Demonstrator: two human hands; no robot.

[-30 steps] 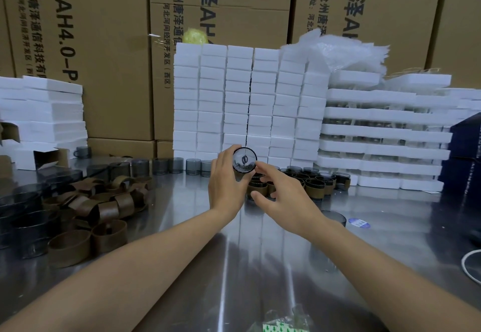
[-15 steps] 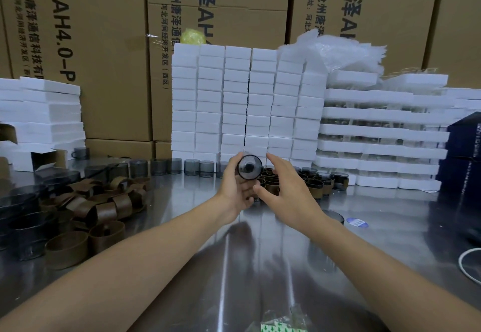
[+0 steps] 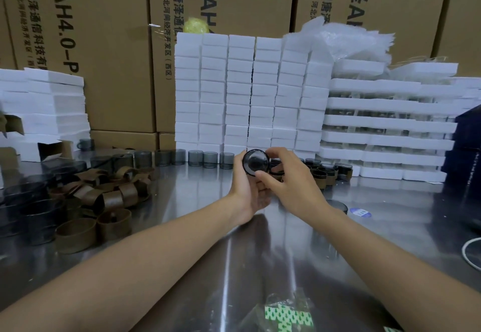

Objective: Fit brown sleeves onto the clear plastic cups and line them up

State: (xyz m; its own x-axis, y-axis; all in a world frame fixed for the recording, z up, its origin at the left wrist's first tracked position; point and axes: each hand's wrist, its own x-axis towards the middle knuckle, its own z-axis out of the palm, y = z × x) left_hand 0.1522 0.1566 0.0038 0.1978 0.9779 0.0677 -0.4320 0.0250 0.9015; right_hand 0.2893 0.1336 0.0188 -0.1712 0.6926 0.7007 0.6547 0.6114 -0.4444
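**While both hands grip it, one cup hangs mid-air**

Left hand (image 3: 247, 188) wraps the clear cup (image 3: 255, 161) from below, right hand (image 3: 291, 186) pinches its rim, round face toward us, above the steel table (image 3: 195, 227). Bare cups (image 3: 182, 157) stand lined at left; loose brown sleeves (image 3: 109, 196) lie heaped beyond.
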